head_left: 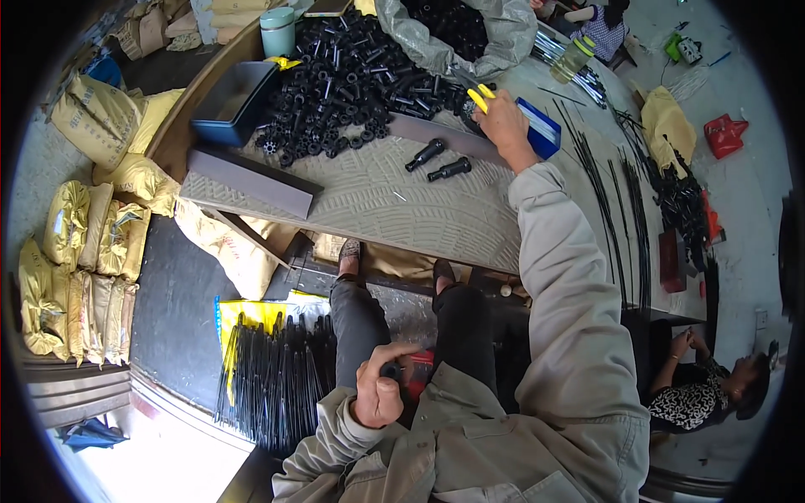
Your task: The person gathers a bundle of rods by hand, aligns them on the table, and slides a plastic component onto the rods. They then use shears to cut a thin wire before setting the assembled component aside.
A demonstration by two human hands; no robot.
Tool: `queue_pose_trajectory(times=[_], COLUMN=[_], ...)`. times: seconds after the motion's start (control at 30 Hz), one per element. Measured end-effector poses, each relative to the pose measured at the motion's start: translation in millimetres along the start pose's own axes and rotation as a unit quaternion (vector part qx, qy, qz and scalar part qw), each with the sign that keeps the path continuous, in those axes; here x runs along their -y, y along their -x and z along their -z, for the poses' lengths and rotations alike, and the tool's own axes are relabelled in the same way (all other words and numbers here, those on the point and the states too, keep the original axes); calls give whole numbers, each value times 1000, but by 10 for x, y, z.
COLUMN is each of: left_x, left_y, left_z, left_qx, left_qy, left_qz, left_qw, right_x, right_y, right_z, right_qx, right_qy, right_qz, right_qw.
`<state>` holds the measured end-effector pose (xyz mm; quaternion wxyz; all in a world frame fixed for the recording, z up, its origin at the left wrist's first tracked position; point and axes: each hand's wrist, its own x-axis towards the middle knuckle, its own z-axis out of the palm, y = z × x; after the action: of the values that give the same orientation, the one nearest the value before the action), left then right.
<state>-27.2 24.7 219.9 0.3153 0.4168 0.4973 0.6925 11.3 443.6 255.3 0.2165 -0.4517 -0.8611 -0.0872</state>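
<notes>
Nearest, close to the body, the left hand (379,401) is curled closed around a black tubular part (390,370); its round end faces up, hiding most of its length. Farther out, a pair of stepped black cylinders (449,170) lies side by side on the tabletop (360,193), a pale surface embossed with wavy bands; their long axes slant up to the right, roughly parallel. The right hand (505,127) is much nearer to them than the left. It grasps yellow-handled pliers (480,98), their dark nose aimed away and leftward; how wide the nose stands I cannot tell. From these pliers, the part in the left hand lies well back and to the left. Just right of the right hand sits a smooth blue box (547,149) of slim pale sticks; beyond spreads a heap of glossy black fittings (335,92), then a crinkled grey sack (511,33)
</notes>
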Motion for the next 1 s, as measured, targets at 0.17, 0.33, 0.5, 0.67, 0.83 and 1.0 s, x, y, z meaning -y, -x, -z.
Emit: queue_pose_trajectory(times=[0.17, 0.33, 0.5, 0.67, 0.83, 1.0], left_x=[37, 56, 38, 17, -3, -144], left_y=[-44, -41, -34, -33, 12, 84], left_z=[53, 26, 3, -17, -17, -71], left_qx=[4, -11, -15, -18, -36, -33], left_qy=[9, -8, -10, -16, 7, 11], left_qz=[3, 10, 11, 16, 14, 9], left_qw=[1000, 1000, 1000, 1000, 999, 999], right_x=[-5, -56, -30, -64, -138, -130], right_y=[-37, -13, -12, 25, 162, 457], right_z=[-73, -65, -73, -84, 131, 446], right_qx=[-3, -17, -17, -32, -85, -58], right_qy=[33, 15, 8, 9, -30, -239], right_qz=[14, 35, 43, 51, 58, 26], right_qw=[999, 999, 999, 998, 994, 969])
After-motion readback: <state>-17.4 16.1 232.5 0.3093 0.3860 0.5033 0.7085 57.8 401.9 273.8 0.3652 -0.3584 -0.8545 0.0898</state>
